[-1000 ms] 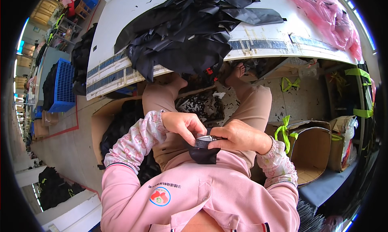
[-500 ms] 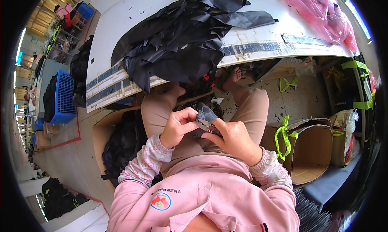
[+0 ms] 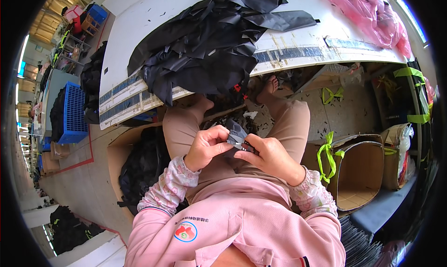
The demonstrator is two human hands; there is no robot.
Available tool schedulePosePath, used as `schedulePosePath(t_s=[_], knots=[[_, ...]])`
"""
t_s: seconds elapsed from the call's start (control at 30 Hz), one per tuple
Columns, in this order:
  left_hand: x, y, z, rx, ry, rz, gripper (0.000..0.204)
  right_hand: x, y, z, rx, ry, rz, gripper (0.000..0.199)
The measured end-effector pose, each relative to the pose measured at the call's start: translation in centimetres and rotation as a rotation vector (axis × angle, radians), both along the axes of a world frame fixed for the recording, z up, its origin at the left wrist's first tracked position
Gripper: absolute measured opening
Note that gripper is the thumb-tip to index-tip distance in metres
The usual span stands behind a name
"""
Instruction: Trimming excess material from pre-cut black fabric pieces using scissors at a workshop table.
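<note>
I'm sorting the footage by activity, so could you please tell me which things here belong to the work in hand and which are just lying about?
In hand:
- left hand and right hand, together pinching a small dark grey piece over the lap
- heap of black pieces on the white table, likely the same material

Lying about:
- pink plastic sheet
- open cardboard box
- blue crate

Table edge with black fabric heap overhangs knees — cardboard boxes flank both sides.

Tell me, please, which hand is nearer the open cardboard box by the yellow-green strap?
Right. The right hand is just left of the box, over the lap; the left hand lies farther left, beyond the right.
</note>
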State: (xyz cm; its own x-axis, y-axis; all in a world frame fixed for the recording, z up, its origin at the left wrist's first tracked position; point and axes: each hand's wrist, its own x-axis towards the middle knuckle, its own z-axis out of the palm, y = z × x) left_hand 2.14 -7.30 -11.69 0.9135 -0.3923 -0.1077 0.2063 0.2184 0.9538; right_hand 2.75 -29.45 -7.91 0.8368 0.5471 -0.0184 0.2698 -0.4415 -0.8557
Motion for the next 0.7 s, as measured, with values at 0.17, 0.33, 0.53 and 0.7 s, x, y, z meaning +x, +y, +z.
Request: schedulePosePath(t_s=[0.17,0.33,0.53,0.7], knots=[[-0.2,-0.1,0.4,0.014,0.006,-0.014,0.008,-0.2,0.4,-0.4,-0.004,-0.148,-0.023,0.035],[-0.2,-0.2,0.4,0.065,-0.036,-0.002,0.009,-0.4,0.2,-0.6,-0.076,-0.211,-0.029,0.033],[-0.3,0.7,0.4,0.139,-0.086,0.025,0.007,-0.4,0.1,-0.6,-0.044,-0.161,-0.018,0.033],[-0.6,3.2,0.3,0.267,-0.146,0.067,0.009,-0.1,0.1,-1.2,-0.008,-0.09,-0.037,0.034]])
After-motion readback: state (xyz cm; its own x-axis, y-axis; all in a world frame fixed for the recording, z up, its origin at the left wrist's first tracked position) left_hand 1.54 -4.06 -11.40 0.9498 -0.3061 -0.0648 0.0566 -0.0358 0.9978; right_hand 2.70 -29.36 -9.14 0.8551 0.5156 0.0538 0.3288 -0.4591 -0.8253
